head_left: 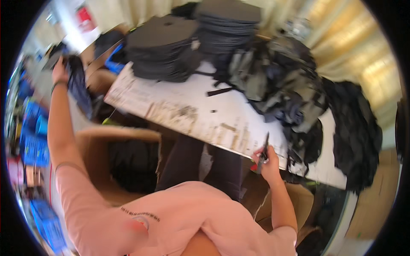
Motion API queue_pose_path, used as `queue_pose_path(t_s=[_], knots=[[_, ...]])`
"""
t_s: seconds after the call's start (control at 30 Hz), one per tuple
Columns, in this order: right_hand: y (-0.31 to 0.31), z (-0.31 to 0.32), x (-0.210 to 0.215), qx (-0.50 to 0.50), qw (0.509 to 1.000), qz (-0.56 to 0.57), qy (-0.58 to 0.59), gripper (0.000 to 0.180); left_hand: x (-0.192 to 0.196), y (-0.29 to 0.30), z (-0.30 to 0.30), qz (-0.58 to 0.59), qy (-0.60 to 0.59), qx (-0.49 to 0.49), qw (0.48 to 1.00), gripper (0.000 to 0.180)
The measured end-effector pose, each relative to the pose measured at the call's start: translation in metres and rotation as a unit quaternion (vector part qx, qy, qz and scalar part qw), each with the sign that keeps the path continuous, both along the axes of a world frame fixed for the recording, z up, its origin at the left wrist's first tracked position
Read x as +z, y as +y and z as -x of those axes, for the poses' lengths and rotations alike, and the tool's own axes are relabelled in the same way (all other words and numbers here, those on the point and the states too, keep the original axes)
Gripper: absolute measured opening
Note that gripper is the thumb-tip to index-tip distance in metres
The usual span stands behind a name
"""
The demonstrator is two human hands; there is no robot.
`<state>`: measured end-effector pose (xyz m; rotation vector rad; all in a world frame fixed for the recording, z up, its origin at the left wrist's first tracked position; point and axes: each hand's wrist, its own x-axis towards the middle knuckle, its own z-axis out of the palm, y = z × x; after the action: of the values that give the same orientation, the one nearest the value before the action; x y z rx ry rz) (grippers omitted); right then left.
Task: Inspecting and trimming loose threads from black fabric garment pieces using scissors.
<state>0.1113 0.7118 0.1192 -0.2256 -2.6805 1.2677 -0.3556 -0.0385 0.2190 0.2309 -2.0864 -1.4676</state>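
My left hand (60,73) is stretched far out to the left, past the table's end. Its fingers are closed on a dark fabric piece (79,87) that hangs down beside the wrist; the grip is a little blurred. At the table's front edge, my right hand (270,164) is closed round a pair of scissors (265,150), blades pointing up and away from me, with a bit of red showing by the palm. Right of the scissors, dark straps and cloth hang from a heap of black and olive fabric pieces (277,81) on the white table (200,102).
Two tall stacks of dark flat panels (164,51) (228,25) stand at the table's back. Black cloth (356,132) drapes over its right end. An open cardboard box (117,134) with dark material sits below, left of my legs. Blue crates (36,149) line the far left.
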Motion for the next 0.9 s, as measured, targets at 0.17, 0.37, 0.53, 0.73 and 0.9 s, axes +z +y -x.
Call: queue_pose_path(t_s=[0.17,0.37,0.53,0.73,0.9], knots=[[0.084,0.043,0.053,-0.195,0.964,-0.084,0.161,0.036,-0.063,0.106,-0.025,-0.036,0.095,0.045,0.994,0.030],[0.136,0.106,0.074,-0.291,0.931,-0.200,0.090,0.058,-0.053,0.324,-0.144,-0.070,0.086,-0.311,0.944,0.017],[0.092,0.131,0.047,-0.265,0.943,-0.151,0.134,0.038,-0.056,0.461,-0.226,-0.061,-0.201,-0.619,0.757,0.024],[0.062,0.130,0.054,-0.227,0.948,-0.025,0.220,0.036,-0.074,0.590,-0.258,-0.240,-0.295,-0.660,0.648,0.053],[0.091,0.101,0.052,-0.239,0.949,-0.066,0.194,0.029,-0.063,0.674,-0.244,-0.097,-0.148,-0.589,0.789,0.068]])
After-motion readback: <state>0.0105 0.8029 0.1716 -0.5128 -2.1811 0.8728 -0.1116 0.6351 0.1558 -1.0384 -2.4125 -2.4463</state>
